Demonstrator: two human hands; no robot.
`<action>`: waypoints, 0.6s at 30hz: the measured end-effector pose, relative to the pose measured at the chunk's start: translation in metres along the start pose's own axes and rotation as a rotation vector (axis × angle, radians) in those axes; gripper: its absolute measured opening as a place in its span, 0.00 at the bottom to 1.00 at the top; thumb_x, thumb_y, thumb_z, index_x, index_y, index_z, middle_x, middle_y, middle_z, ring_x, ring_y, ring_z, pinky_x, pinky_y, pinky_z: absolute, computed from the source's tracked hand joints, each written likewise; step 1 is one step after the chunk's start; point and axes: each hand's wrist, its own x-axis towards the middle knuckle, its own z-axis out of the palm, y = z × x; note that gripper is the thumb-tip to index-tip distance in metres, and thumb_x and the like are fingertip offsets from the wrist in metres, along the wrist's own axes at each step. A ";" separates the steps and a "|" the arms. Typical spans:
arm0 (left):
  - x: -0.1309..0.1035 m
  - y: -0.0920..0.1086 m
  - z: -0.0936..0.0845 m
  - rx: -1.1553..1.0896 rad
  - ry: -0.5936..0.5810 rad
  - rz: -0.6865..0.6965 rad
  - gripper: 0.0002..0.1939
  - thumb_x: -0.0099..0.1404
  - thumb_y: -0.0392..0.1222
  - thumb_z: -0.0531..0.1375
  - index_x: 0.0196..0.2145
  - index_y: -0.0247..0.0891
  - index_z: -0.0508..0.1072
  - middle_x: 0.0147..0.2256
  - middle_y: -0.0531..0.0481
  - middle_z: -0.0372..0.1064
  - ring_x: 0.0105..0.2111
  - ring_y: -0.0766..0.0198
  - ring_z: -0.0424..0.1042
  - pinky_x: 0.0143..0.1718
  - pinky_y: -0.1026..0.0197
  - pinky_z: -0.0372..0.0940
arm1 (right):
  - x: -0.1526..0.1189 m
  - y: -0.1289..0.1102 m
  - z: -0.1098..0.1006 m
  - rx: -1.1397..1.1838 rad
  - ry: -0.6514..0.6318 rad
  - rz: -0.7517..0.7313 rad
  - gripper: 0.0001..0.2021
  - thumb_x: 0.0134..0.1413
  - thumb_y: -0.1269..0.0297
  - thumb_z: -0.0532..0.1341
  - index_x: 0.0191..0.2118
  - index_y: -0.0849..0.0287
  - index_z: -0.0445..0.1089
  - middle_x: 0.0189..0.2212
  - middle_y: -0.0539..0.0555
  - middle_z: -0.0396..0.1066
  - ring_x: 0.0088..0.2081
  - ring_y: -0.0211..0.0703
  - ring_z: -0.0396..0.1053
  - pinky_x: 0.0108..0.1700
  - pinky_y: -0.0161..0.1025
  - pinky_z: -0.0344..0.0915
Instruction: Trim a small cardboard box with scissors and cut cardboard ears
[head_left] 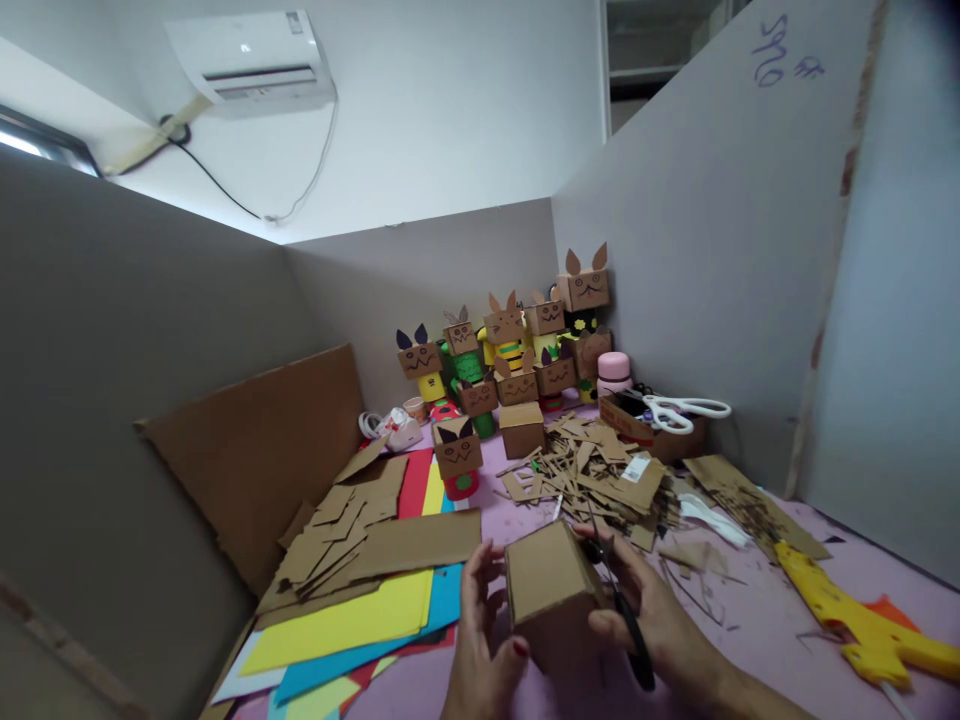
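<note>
Left grip (pixel 480 645) cupping box (pixel 551 575), right (pixel 656 595) holding tool (pixel 636 640)

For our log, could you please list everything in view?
Front box: 1, brown, front centre
Tool: 1, black-handled, front centre
Cardboard figures: about ten, brown-headed, back
Plain box: 1, brown, beside figures
Scraps: many, brown, right
Flat cardboard: several, brown, left
Coloured sheets: several, mixed, left
Carton: 1, brown, right
Scissors: 1, white-handled, in carton
Jar: 1, pink, back
Glue gun: 1, yellow, right
Air conditioner: 1, white, above
Table: 1, pink, beneath
Partitions: 3, grey, around
Left hand: 1, red thumbnail, at front box
Right hand: 1, bare, holding tool
</note>
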 end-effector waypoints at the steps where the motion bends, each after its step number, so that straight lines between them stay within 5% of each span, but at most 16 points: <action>1: -0.001 -0.003 0.002 -0.023 -0.013 -0.015 0.54 0.37 0.69 0.65 0.57 0.42 0.53 0.57 0.36 0.56 0.57 0.46 0.58 0.53 0.55 0.60 | -0.001 -0.002 0.002 0.055 -0.017 0.017 0.39 0.35 0.44 0.69 0.55 0.53 0.59 0.57 0.63 0.61 0.55 0.59 0.63 0.52 0.49 0.64; 3: -0.003 -0.006 0.006 -0.081 -0.083 -0.099 0.63 0.35 0.65 0.68 0.62 0.42 0.44 0.61 0.34 0.53 0.60 0.44 0.55 0.56 0.52 0.58 | -0.001 -0.003 0.004 0.119 -0.052 0.049 0.40 0.35 0.43 0.69 0.54 0.52 0.59 0.56 0.62 0.62 0.55 0.59 0.63 0.54 0.50 0.62; 6: -0.006 -0.004 0.010 -0.096 -0.121 -0.187 0.62 0.36 0.61 0.70 0.62 0.38 0.44 0.57 0.32 0.60 0.55 0.42 0.63 0.52 0.51 0.63 | 0.000 0.001 0.003 0.069 -0.046 0.066 0.39 0.36 0.42 0.68 0.55 0.52 0.59 0.54 0.61 0.64 0.56 0.57 0.61 0.55 0.48 0.60; 9: -0.004 0.000 0.008 0.092 0.051 -0.120 0.53 0.40 0.54 0.69 0.58 0.37 0.48 0.53 0.33 0.63 0.53 0.44 0.65 0.48 0.52 0.66 | 0.005 0.011 -0.003 -0.100 0.094 0.068 0.34 0.42 0.47 0.67 0.55 0.53 0.59 0.51 0.60 0.66 0.53 0.54 0.64 0.49 0.44 0.64; 12: 0.000 -0.001 0.003 0.382 0.240 -0.062 0.43 0.44 0.47 0.65 0.55 0.38 0.52 0.52 0.35 0.63 0.52 0.44 0.65 0.50 0.47 0.63 | 0.006 0.013 -0.007 -0.319 0.162 0.092 0.30 0.46 0.54 0.65 0.55 0.55 0.59 0.39 0.54 0.71 0.37 0.46 0.70 0.38 0.40 0.66; 15: 0.005 -0.005 -0.003 0.548 0.329 -0.051 0.40 0.46 0.45 0.64 0.54 0.37 0.52 0.53 0.35 0.61 0.53 0.43 0.63 0.53 0.43 0.58 | 0.001 0.005 -0.003 -0.535 0.008 0.065 0.23 0.44 0.62 0.65 0.49 0.57 0.66 0.28 0.49 0.70 0.29 0.42 0.67 0.31 0.37 0.63; 18: 0.007 -0.007 -0.006 0.574 0.354 -0.056 0.41 0.47 0.45 0.64 0.55 0.37 0.51 0.53 0.35 0.60 0.55 0.44 0.62 0.54 0.43 0.58 | -0.006 -0.005 0.004 -0.670 -0.178 -0.007 0.16 0.40 0.69 0.65 0.41 0.58 0.71 0.30 0.50 0.73 0.30 0.42 0.69 0.32 0.35 0.63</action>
